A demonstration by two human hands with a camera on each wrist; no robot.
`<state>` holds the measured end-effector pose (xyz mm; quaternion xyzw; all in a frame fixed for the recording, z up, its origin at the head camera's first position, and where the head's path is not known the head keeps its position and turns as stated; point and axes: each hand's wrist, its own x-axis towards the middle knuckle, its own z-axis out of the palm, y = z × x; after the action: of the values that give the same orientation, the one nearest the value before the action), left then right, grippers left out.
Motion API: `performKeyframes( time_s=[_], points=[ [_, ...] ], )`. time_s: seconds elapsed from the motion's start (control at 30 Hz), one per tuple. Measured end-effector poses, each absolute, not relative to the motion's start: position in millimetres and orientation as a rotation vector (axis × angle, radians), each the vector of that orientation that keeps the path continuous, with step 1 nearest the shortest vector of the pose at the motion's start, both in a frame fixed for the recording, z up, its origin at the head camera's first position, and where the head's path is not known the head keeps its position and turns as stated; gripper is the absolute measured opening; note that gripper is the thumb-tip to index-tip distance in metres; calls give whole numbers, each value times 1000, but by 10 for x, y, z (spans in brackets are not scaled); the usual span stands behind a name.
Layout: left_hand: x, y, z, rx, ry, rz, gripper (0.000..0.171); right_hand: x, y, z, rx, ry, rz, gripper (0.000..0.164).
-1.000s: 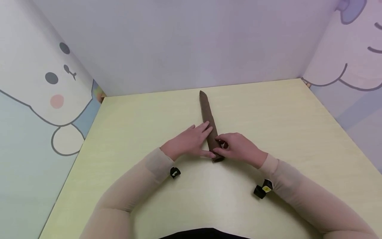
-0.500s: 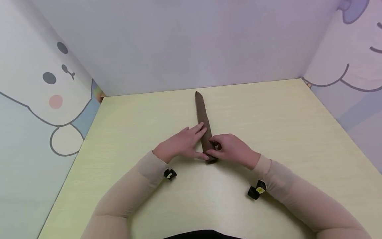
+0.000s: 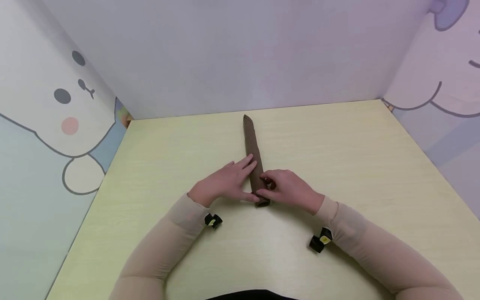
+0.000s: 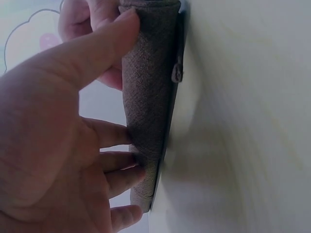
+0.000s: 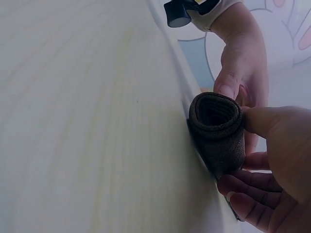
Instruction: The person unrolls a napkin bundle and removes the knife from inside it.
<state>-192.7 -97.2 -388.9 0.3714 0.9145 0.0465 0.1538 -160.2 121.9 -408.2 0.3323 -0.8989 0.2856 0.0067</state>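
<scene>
A brown cloth is rolled into a long tube on the table, its near end showing layered coils around a hollow. My left hand lies along the roll's left side, fingers spread and fairly straight, thumb near the close end. On the other side, my right hand grips the near part, thumb against the roll and fingers curled at its side. Seen from the left wrist, a small flap of the cloth sticks out beside the roll near the tabletop.
The pale wood-grained table meets a plain light wall behind the roll's far end. Side panels with cartoon animals stand left and right. Small black wrist cameras are strapped to both sleeves.
The roll and both hands appear slightly further left in the head view, most of it in the first half second. The hands keep nearly the same hold.
</scene>
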Motion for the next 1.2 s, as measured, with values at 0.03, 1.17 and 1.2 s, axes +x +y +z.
performKeyframes(
  time_s=[0.03, 1.17, 1.2],
  points=[
    [-1924, -977, -3886, 1056, 2618, 146, 113, -1602, 1216, -4091, 1044, -2805, 904, 24],
    [-1709, -937, -3925, 1053, 2747, 210, 120, -1830, 1370, -4170, 956, -2914, 1222, 40],
    [-1710, -932, -3928, 1050, 2745, 208, 120, -1829, 1365, -4180, 959, -2912, 1224, 39]
  ],
)
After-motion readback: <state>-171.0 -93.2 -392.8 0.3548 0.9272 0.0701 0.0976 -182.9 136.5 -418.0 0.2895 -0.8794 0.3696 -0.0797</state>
